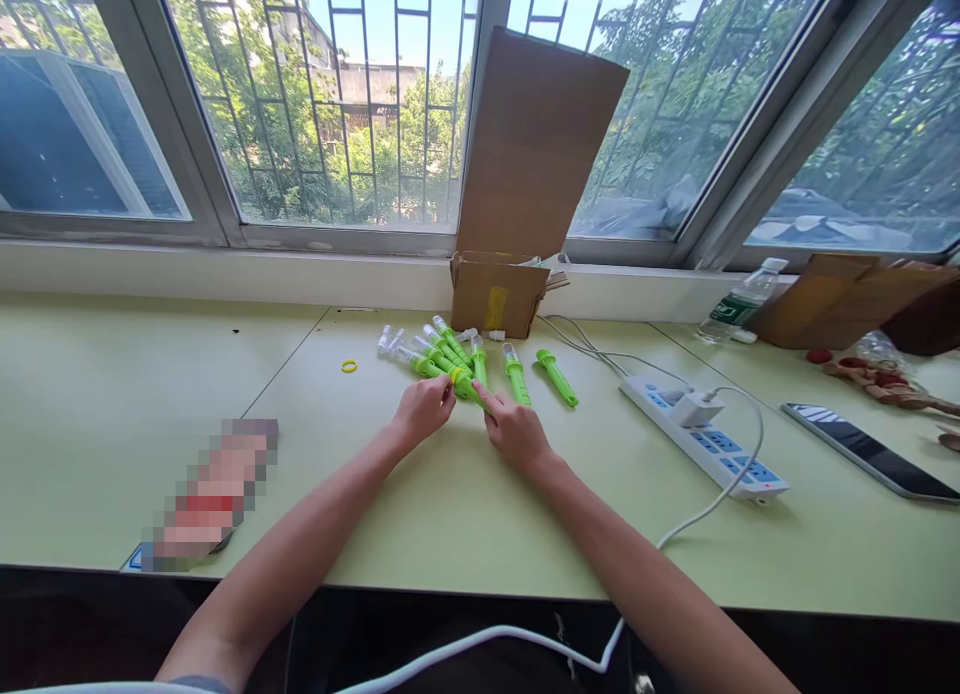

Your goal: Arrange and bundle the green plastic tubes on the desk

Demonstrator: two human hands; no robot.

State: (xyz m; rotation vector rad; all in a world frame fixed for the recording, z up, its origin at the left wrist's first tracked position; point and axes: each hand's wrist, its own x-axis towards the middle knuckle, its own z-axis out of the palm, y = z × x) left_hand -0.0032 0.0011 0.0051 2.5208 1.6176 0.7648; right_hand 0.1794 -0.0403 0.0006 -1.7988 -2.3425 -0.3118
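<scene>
My left hand (421,412) is closed, its fingertips pinching at a yellow band (455,374) around the end of a green plastic tube (463,385). My right hand (519,434) is closed on the near part of the same tube, its index finger laid along it. Just beyond my hands lie several similar green tubes with clear ends (437,346), bunched together. One more green tube with a clear end (514,372) lies beside my right hand. To its right is a green piece with a flange (556,378). A loose yellow ring (349,366) rests to the left.
A cardboard box (495,292) with its flap raised stands against the window. To the right are a white power strip (705,439) with a charger and cable, a phone (870,452) and a water bottle (742,301). A pixelated object (214,499) lies at the left front edge.
</scene>
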